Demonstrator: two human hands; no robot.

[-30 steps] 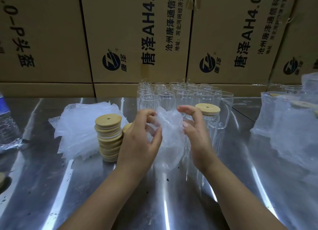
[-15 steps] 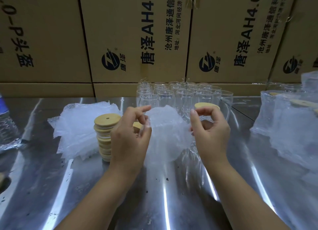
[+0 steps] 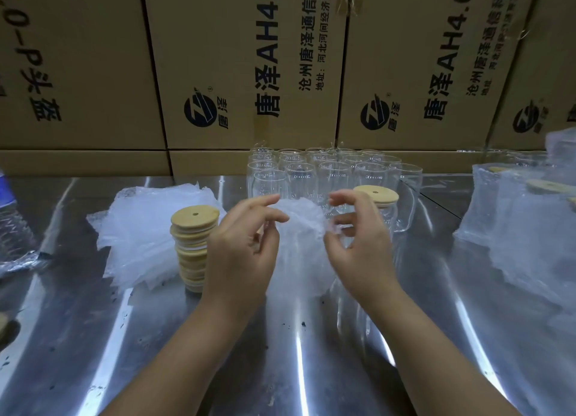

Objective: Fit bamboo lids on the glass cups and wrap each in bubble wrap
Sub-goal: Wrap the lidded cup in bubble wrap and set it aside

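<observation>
Right hand (image 3: 364, 253) nearer left hand (image 3: 243, 253), fingers (image 3: 346, 197) pinching bubble wrap (image 3: 300, 228) above steel table (image 3: 311, 359), cartons (image 3: 249, 57) behind.

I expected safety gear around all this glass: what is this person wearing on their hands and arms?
Nothing that shows. The left hand and right hand are bare, without gloves, rings or a watch. The left forearm and right forearm are bare too, with no sleeve or cuff in view down to the picture's bottom edge.
</observation>
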